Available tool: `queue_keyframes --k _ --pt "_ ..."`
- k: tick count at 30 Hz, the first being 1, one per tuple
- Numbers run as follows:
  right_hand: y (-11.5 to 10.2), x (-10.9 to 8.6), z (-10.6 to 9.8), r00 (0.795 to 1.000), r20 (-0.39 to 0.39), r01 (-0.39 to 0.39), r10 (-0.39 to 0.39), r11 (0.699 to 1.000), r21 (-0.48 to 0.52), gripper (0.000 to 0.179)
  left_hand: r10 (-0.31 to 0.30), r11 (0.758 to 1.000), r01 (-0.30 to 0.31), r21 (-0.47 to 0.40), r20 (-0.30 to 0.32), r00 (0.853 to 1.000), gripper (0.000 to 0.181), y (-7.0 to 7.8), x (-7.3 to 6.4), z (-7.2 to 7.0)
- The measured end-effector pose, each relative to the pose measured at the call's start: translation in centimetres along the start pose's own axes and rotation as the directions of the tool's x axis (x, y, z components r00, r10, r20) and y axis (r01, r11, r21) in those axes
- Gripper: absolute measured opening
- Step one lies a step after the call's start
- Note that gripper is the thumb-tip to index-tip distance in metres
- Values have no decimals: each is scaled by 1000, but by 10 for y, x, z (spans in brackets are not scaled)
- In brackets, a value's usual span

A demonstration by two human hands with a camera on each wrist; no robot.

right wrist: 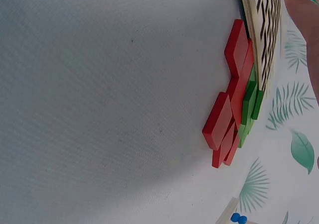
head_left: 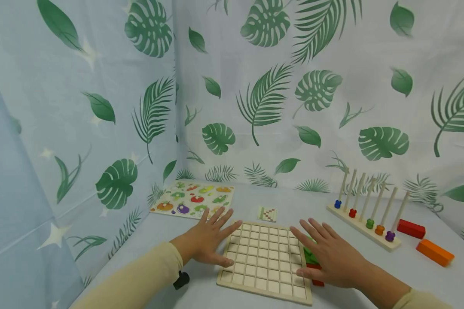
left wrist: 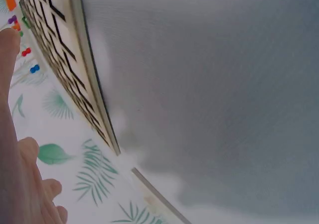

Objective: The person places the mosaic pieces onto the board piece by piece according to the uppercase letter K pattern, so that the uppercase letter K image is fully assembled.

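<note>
A square wooden grid board (head_left: 262, 257), with pale squares divided by raised lines, lies on the table in the head view. My left hand (head_left: 212, 241), fingers spread, is at its left edge, the thumb over the outer squares. On the opposite side my right hand (head_left: 334, 258) is spread palm down, its thumb and index finger reaching over the board's edge. Whether either hand touches the board I cannot tell. Red tiles (right wrist: 219, 122) and green tiles (right wrist: 249, 103) lie in a loose pile beside the board, partly under my right hand in the head view. Neither hand holds anything.
Behind the board lies a small pattern card (head_left: 267, 214). A vegetable puzzle board (head_left: 215, 198) is at the back left. To the right stands a wooden peg rack (head_left: 348, 221) with coloured bear beads, near a red block (head_left: 411, 229) and an orange block (head_left: 435, 252).
</note>
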State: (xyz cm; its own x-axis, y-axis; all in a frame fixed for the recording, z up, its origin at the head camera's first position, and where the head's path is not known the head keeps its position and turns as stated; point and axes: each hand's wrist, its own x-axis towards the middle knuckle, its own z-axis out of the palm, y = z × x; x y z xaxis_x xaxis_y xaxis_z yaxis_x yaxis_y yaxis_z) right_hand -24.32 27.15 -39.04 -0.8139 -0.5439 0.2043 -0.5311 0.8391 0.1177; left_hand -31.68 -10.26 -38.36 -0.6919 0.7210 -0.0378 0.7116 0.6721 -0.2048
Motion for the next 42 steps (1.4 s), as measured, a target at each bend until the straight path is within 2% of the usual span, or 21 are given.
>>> queue_keyframes --k 5,13,16,20,22,25,31,37,42 --pt "2 1 1 999 38 -39 38 999 20 99 -30 990 29 -139 0 1000 106 0 -1 1" --pt "4 1 6 992 66 -108 106 994 28 90 -44 941 50 -334 24 999 109 4 -2 5" --pt "5 4 9 983 83 -169 164 984 53 88 -62 914 78 -397 53 997 110 4 -4 9" --pt "10 7 13 948 150 -296 279 949 104 85 -74 871 118 -478 109 991 111 4 -8 14" --pt "13 9 14 930 175 -347 323 928 135 78 -73 854 130 -503 132 989 111 5 -10 14" --pt "17 11 16 914 194 -391 357 902 185 65 -75 834 151 -531 162 984 112 9 -13 15" --pt "21 16 20 891 219 -449 398 847 286 47 -79 822 185 -539 213 974 114 16 -16 18" --pt "22 18 27 879 205 -477 431 812 336 40 -83 805 185 -564 203 976 115 14 -18 27" --pt "21 19 31 861 204 -508 466 784 357 36 -83 769 165 -617 159 984 114 11 -21 34"
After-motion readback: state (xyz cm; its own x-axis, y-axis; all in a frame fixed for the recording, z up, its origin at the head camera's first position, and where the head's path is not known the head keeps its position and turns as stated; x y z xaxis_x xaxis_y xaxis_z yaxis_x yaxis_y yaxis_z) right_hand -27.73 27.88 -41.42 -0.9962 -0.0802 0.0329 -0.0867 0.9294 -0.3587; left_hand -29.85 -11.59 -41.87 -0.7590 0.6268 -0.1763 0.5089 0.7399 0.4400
